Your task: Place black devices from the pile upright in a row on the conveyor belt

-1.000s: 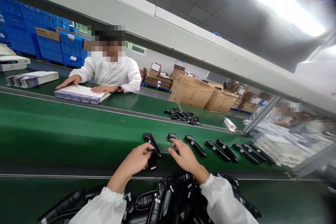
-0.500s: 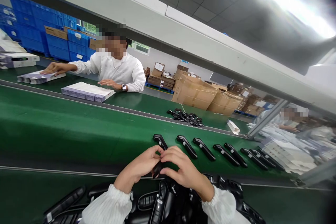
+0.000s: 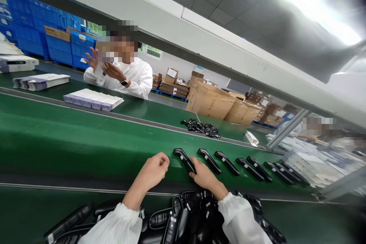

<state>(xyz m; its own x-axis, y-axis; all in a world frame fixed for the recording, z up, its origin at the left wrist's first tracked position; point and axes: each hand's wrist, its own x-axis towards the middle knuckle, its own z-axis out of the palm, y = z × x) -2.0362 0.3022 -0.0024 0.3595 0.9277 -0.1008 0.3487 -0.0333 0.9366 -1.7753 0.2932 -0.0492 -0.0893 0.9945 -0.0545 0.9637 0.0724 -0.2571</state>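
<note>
My right hand (image 3: 203, 174) has its thumb and fingers around the near end of a black angled handheld device (image 3: 183, 156) on the green belt (image 3: 85, 141). This device has a small white label near its bend. To its left, my left hand (image 3: 154, 171) hovers over the belt with curled fingertips pressed together. Whether anything small is inside that hand is hidden. Below both hands lies a heap of black ribbed devices (image 3: 160, 219), partly covered by my sleeves.
Several similar devices (image 3: 227, 162) lie slanted along the belt to the right. Across it, a co-worker (image 3: 137, 78) in white handles something pale near white boxes (image 3: 93, 99). A small black pile (image 3: 200, 127) lies on the far table. A metal post (image 3: 288, 129) stands right.
My hands were together over a dark object and have parted, the right moving to the angled device. That dark object no longer shows. The co-worker's hands rose from the boxes.
</note>
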